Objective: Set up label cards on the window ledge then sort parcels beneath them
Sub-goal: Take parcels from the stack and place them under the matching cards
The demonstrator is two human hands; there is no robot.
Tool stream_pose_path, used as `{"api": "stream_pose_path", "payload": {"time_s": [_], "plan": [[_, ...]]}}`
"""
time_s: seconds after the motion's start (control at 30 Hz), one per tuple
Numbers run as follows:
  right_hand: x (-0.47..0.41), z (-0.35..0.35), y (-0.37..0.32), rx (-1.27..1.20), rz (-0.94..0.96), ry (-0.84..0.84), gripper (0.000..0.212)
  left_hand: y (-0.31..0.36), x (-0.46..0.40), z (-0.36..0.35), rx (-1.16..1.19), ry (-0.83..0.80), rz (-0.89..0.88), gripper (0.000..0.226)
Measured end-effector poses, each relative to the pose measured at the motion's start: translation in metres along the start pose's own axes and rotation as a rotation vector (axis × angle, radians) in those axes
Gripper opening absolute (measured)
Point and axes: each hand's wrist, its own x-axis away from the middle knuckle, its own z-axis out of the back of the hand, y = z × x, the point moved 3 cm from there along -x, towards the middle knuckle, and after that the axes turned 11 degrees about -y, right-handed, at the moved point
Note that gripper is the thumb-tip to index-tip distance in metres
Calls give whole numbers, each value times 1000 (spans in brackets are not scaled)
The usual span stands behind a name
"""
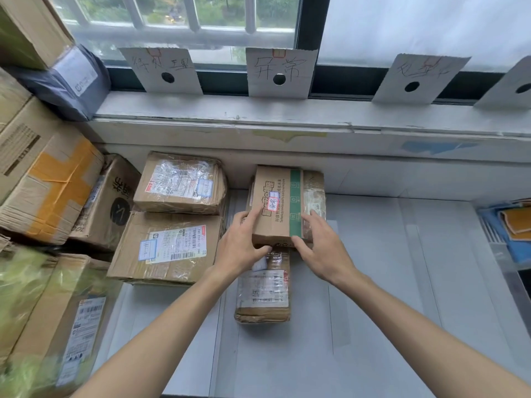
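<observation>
Both hands, left (240,248) & right (321,248), gripping green-taped parcel (283,208), seating it at surface's back edge under middle label card (280,71), prob. matching its sticker.

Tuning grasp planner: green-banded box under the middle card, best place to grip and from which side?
Grip the green-banded box by its near short end, coming from the person's side, one of the hands at each corner as the left hand and right hand do now. The far end abuts the wall; the near end overhangs the taped parcel.

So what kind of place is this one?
Probably a parcel sorting or storage room: taped parcels with shipping labels stacked on the floor, handwritten cards propped on the window ledge, bigger boxes piled alongside.
</observation>
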Motion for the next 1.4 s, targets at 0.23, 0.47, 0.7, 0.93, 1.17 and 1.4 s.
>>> {"api": "stream_pose_path", "payload": {"time_s": [0.23,0.47,0.7,0.93,1.17,1.4], "plan": [[38,1,9,46,-75,-67,63,-12,29,-1,10,-31,-22,95],[84,1,-29,94,-53,-119,68,-1,65,9,-65,-58,-94,98],[139,32,-90,193,-22,-97,60,44,113,67,-151,6,-226,96],[196,53,-131,266,60,-41,70,67,185,114,-250,50,-272,91],[260,37,-149,280,138,-42,71,56,278,125,-435,141,-239,87],[295,38,-223,351,285,-32,64,55,369,183,-540,266,-159,86]]}}
